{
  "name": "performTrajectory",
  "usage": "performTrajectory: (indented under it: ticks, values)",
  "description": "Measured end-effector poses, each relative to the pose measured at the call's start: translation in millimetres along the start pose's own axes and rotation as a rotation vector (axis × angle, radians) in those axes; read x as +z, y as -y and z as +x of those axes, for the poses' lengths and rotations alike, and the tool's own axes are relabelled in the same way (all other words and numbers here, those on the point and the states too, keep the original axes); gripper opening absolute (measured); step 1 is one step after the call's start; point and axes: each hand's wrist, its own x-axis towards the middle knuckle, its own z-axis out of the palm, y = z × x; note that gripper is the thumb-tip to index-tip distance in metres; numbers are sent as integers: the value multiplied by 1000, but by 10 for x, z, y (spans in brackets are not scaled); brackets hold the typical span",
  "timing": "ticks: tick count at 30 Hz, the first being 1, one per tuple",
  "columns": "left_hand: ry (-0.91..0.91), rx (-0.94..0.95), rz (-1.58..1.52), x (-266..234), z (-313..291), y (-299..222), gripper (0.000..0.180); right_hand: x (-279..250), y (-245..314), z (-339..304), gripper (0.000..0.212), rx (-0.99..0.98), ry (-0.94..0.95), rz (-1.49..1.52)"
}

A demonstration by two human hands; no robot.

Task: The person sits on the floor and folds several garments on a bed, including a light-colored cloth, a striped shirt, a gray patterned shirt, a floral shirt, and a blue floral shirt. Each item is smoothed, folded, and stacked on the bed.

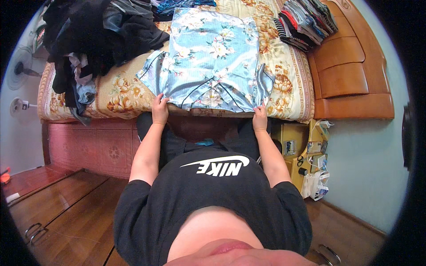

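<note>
As we lean over it, floral garment [213,48]: it lies spread on the bed [284,84], pale blue and shiny with white blossoms, its near edge by the bed's near side, probably to be within easy reach of both arms.
Dark piping [194,93]: it runs in slanting lines near us, where the cloth creases; the far part lies smoother.
Left hand [160,108]: our thumb and fingers pinch the garment's near left corner.
Right hand [260,119]: we pinch the near right corner likewise. With our hands this wide apart, the near edge seems meant to stay stretched and level between them.
Patterned cover [122,95]: cream with brown flowers, it shows on both sides of the garment and gives us a broad, soft surface to lay cloth on.
Dark clothes heap [93,35]: loose and tangled to our left, some of it hanging over the bed's near edge.
Folded stack [306,24]: flat, layered clothes at far right, beside the headboard [350,57], perhaps set there to leave our working space free.
Yellow bedside unit [287,165]: below the headboard, with scissors [300,160] and small items on it, well away from our cloth.
</note>
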Motion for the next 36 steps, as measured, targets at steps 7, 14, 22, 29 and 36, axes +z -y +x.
performTrajectory:
  ticks: [7, 14, 22, 29, 36]
  values:
    - [-45, -30, -74, 29, -10, -128, 37, -106, 54, -79, 15, 59, -6, -68]
    - [-333, -559, -319, 210, 196, 483, 58, 164, -458, 569, 39, 692, -179, 261]
    - [-222, -954, -1283, 112, 477, 495, 21, 335, -692, 840, 30, 1089, -294, 926]
    - [-422, -987, -1270, 165, 399, 498, 7, -2, -73, 692, 26, 1216, -543, 187]
    - [-290, -1197, -1398, -6, 762, 388, 20, 464, 1402, 1116, 38, -69, 100, 221]
